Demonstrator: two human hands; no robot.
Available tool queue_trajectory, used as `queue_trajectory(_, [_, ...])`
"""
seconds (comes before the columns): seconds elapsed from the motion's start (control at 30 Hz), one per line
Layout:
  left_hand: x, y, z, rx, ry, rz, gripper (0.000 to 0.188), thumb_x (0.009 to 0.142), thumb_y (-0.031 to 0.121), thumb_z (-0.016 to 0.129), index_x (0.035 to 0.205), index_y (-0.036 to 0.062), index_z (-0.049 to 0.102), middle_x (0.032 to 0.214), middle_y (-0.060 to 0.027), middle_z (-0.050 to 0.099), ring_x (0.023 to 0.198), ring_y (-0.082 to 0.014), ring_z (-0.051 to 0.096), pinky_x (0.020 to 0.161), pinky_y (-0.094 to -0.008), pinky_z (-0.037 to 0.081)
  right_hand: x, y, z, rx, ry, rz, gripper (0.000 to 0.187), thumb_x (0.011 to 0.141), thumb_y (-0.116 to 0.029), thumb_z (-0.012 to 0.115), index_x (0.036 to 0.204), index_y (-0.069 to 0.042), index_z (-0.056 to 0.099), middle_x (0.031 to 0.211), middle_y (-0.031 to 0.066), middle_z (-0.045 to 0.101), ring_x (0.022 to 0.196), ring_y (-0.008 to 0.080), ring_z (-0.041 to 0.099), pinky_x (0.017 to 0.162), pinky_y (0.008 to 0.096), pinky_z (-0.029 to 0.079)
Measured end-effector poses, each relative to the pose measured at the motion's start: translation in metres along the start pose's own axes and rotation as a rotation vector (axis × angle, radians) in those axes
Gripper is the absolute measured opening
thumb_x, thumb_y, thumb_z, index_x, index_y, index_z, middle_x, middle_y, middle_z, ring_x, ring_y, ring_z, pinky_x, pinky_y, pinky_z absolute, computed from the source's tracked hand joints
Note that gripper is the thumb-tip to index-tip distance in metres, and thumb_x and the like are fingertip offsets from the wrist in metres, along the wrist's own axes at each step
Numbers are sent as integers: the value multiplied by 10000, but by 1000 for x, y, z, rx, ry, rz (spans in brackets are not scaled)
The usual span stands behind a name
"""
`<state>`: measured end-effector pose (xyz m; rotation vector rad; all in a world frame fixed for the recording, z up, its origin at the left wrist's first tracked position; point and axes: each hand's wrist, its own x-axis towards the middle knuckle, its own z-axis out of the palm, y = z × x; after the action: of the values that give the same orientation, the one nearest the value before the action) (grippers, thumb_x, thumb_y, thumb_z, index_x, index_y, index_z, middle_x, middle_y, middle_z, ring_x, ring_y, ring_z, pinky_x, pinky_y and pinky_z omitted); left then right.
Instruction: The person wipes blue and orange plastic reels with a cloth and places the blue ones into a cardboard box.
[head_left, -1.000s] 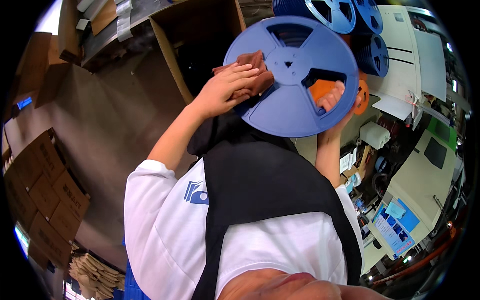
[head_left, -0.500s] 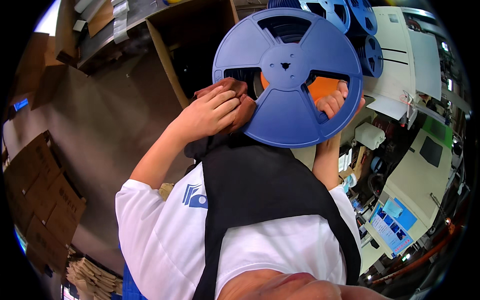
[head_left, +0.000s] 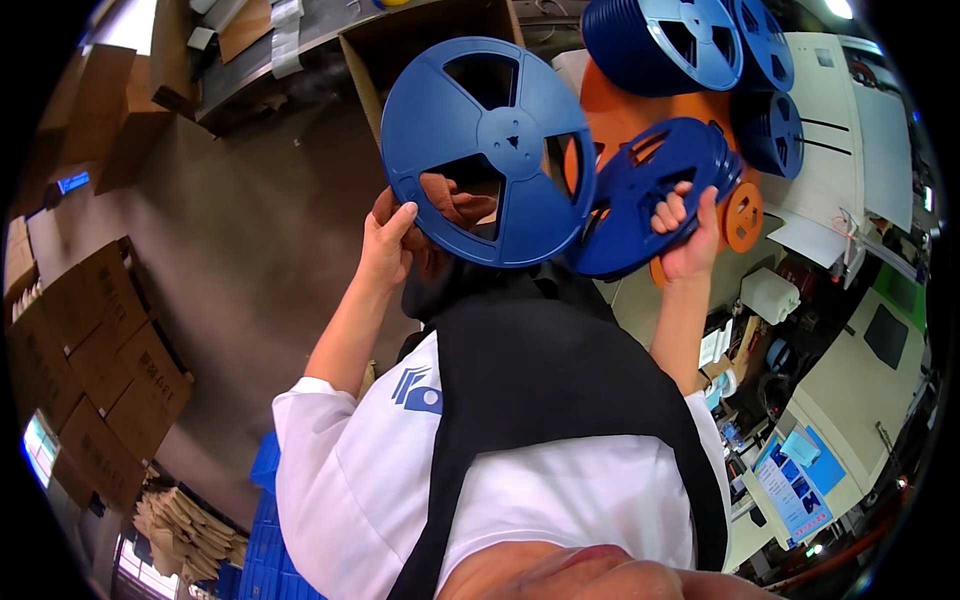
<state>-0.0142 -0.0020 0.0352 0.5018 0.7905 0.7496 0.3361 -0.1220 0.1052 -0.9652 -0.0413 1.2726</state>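
A blue plastic reel (head_left: pixel 513 140) with three cut-out windows is raised in front of my chest, facing up. My left hand (head_left: pixel 388 245) grips its lower left rim, the thumb on the front face. Through one window shows a reddish-brown cloth (head_left: pixel 455 203), bunched behind the reel against my left fingers. To the right, several more blue reels (head_left: pixel 625 235) lean together at a slant, partly behind the first one. My right hand (head_left: pixel 690 235) is closed around their right side, with fingers hooked through an opening.
Stacks of blue reels (head_left: pixel 650 50) stand at the far right, beside an orange surface (head_left: pixel 655 110). A small orange reel (head_left: pixel 743 217) lies near my right hand. Behind the raised reel is an open cardboard box (head_left: pixel 430 25). Stacked cartons (head_left: pixel 105 360) stand at the left.
One reel has come away from the others and moved left with my left hand, which now grips its rim instead of pressing the cloth. My right hand has tilted the other reels rightward.
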Motion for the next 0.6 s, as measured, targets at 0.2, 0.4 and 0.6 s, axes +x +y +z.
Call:
queue_trajectory(0.2, [-3, -14, -18, -162, 54, 8, 498, 824, 199, 598, 1254, 9, 434, 1202, -171, 545, 1071, -271, 577, 913, -383, 496, -21, 4, -18, 121, -5, -40, 419, 947, -433, 480, 1010, -23, 537, 642, -6, 390, 556, 99, 362, 533, 238, 322])
queue_trajectory(0.4, [3, -21, -29, -229, 0, 8, 483, 827, 211, 589, 1248, 32, 435, 1155, -129, 562, 1045, -250, 582, 895, -377, 506, -22, 18, -13, 231, -40, 6, 408, 944, -429, 482, 1009, -29, 531, 619, -19, 379, 532, 90, 366, 516, 231, 323])
queue_trajectory(0.6, [1, -27, -33, -258, 120, -33, 478, 834, 208, 574, 1264, 64, 424, 1156, -137, 562, 1048, -274, 582, 884, -409, 516, -21, 19, -13, 202, -46, 0, 418, 949, -437, 467, 996, -30, 546, 613, -18, 386, 527, 90, 369, 512, 230, 324])
